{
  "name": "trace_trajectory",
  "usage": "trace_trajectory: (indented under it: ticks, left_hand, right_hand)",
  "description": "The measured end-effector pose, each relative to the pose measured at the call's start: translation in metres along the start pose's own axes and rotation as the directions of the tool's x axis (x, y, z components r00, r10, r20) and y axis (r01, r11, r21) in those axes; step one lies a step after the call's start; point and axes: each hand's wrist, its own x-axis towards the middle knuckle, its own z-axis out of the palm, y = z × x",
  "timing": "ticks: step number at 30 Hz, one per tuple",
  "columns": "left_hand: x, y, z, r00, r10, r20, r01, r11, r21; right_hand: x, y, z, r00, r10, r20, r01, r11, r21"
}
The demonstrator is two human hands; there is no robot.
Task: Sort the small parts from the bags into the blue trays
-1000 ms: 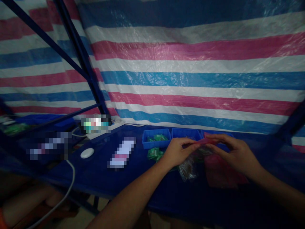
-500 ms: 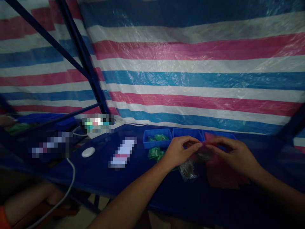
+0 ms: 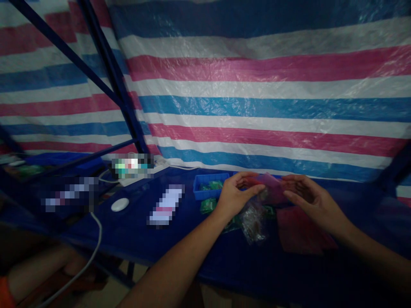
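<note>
My left hand (image 3: 236, 194) and my right hand (image 3: 308, 196) hold a small pink translucent bag (image 3: 272, 188) between them, raised a little above the dark blue table (image 3: 180, 239). The left fingers pinch its left edge; the right fingers are curled at its right edge. Under the hands lie a clear bag with brown bits (image 3: 253, 222), a stack of pink bags (image 3: 303, 233) and small green packets (image 3: 208, 206).
Blue bins (image 3: 210, 188) stand at the back of the table before a striped tarp. A white round object (image 3: 120, 204), a white cable (image 3: 93, 244) and blurred-out items lie to the left. Dark blue frame bars (image 3: 109, 77) rise at left. Someone's leg (image 3: 35, 278) shows at bottom left.
Both hands have lifted the pink bag a little and tilted it up, so more of its face shows. The right fingers have loosened somewhat.
</note>
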Motion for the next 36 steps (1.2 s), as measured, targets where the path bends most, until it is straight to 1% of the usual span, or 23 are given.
trace_trajectory:
  ticks: [3,6,9,12,16,19,22,24,27,30,36]
  left_hand:
    - [0.0001,0.0003,-0.0001,1.000,0.008,-0.007,-0.008,1.000,0.006]
    - [-0.0004,-0.0045,0.0010,1.000,-0.014,0.006,0.014,1.000,0.016]
    - [-0.0020,-0.0076,0.0027,0.998,-0.049,0.043,0.046,0.997,0.066]
    - [-0.0041,-0.0064,0.0039,0.995,-0.053,0.086,0.041,0.989,0.140]
    - [-0.0054,-0.0047,0.0038,0.991,-0.029,0.134,-0.005,0.969,0.246]
    - [-0.0053,-0.0046,0.0027,0.983,-0.055,0.176,0.000,0.953,0.302]
    - [-0.0052,-0.0034,0.0013,0.975,-0.079,0.209,0.004,0.941,0.340]
    - [-0.0054,-0.0022,0.0006,0.971,-0.083,0.223,0.000,0.937,0.349]
    - [-0.0058,-0.0011,0.0008,0.977,-0.053,0.206,-0.025,0.934,0.358]
    - [-0.0064,-0.0004,0.0021,0.984,-0.029,0.173,-0.034,0.935,0.353]
    - [-0.0071,0.0013,0.0020,0.982,-0.020,0.187,-0.049,0.933,0.357]
  right_hand:
    - [-0.0030,-0.0008,0.0039,0.999,-0.011,0.040,0.012,0.999,-0.040]
    - [-0.0048,-0.0032,0.0061,0.998,-0.031,0.062,0.037,0.995,-0.097]
    - [-0.0057,-0.0060,0.0065,0.995,-0.050,0.092,0.069,0.973,-0.218]
    - [-0.0055,-0.0068,0.0053,0.995,-0.031,0.091,0.059,0.948,-0.313]
    - [-0.0030,-0.0047,0.0027,0.995,-0.009,0.100,0.036,0.961,-0.275]
    - [-0.0012,-0.0028,0.0004,0.996,-0.015,0.093,0.041,0.958,-0.284]
    - [-0.0010,-0.0012,-0.0012,0.998,-0.032,0.060,0.049,0.947,-0.317]
    - [-0.0014,-0.0010,-0.0013,0.999,-0.030,0.035,0.039,0.956,-0.292]
    - [-0.0017,-0.0024,-0.0004,0.999,-0.025,0.034,0.032,0.972,-0.234]
    - [-0.0016,-0.0044,0.0002,0.999,-0.018,0.041,0.027,0.976,-0.215]
    - [-0.0019,-0.0051,0.0006,0.998,0.021,0.056,-0.008,0.977,-0.213]
